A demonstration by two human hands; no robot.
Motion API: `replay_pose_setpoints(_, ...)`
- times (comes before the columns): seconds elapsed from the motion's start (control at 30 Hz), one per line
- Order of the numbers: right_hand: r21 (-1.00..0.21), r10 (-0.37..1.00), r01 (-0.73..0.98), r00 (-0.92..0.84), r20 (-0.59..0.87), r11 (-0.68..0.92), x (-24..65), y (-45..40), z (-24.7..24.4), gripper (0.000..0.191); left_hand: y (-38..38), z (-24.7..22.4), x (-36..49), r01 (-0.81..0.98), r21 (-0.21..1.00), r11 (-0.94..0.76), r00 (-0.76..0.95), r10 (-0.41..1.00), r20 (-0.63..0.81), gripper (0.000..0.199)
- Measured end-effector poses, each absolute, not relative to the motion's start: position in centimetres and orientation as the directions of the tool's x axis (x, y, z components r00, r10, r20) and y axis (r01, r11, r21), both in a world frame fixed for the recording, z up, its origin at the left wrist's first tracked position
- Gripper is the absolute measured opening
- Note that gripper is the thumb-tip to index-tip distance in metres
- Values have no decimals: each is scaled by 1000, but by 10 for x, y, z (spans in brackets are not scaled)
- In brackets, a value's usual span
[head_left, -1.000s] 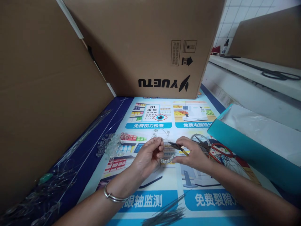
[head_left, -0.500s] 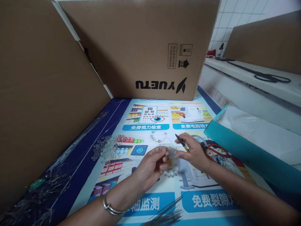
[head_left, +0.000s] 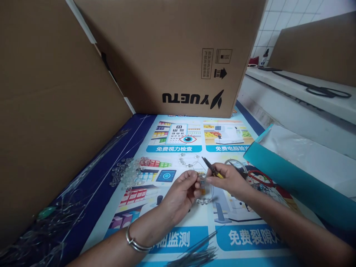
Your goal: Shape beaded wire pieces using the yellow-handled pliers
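Observation:
Between its thumb and fingertips my left hand (head_left: 180, 194) pinches a thin wire strung with clear beads; the exact grip point is partly hidden. Some of these beads (head_left: 204, 201) hang below the fingers, and others (head_left: 183, 161) lie on the printed sheet just beyond them. My right hand (head_left: 232, 181) is closed around pliers with yellow on the handles (head_left: 210, 167), their dark jaws pointing up and left. The right thumb and fingertips come close to the left fingertips at the wire; whether they also grip it I cannot tell.
Loose clear beads (head_left: 128, 174) are piled at left. Thin wires (head_left: 194, 254) lie at the front, with more tangled strands (head_left: 61, 226) along the left. A teal box (head_left: 278, 167) and red-handled tool (head_left: 260, 178) are at right. Cardboard panels (head_left: 172, 55) stand behind and left.
My right hand has moved in toward the left fingertips, and its thumb and fingers have drawn closer together. The pliers have shifted slightly left. My left hand keeps its pinch.

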State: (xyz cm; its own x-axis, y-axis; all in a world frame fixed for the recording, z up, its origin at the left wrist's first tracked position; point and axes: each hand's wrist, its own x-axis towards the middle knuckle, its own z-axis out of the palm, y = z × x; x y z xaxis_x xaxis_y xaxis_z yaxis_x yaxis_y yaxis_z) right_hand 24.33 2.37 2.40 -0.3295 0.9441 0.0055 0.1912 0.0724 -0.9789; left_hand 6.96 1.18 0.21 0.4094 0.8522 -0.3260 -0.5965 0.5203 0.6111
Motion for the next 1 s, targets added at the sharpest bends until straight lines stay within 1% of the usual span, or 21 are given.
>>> replay_pose_setpoints(0.17, -964, 970, 260, -244, -6, 59, 234, 19, 24, 12, 8, 3, 73, -571, 620, 538, 429, 840, -333, 19)
replay_pose_setpoints(0.33, -941, 971, 323, -236, 27, 104, 235, 17, 22, 10, 8, 4, 73, -543, 660, 519, 418, 849, -323, 19)
replay_pose_setpoints(0.43, -923, 975, 372, -222, 16, 99, 233, 16, 23, 9, 9, 3, 72, -518, 693, 502, 416, 855, -309, 17)
replay_pose_setpoints(0.57, -913, 974, 396, -227, 9, 101, 231, 14, 23, 9, 11, 1, 71, -506, 710, 489, 397, 863, -311, 17)
replay_pose_setpoints(0.73, -934, 954, 341, -300, 1, 108, 237, 17, 26, 11, 13, 2, 69, -471, 719, 511, 441, 842, -310, 13)
replay_pose_setpoints(0.87, -961, 963, 262, -269, 12, 85, 247, 26, 28, 16, 14, 4, 68, -440, 707, 554, 509, 802, -311, 13)
replay_pose_setpoints(0.93, -979, 958, 202, -283, -38, 21, 250, 29, 26, 19, 14, 3, 68, -412, 698, 586, 553, 769, -320, 13)
replay_pose_setpoints(1.0, -986, 928, 147, -350, -123, -76, 251, 31, 23, 24, 12, 2, 68, -364, 692, 624, 597, 727, -341, 14)
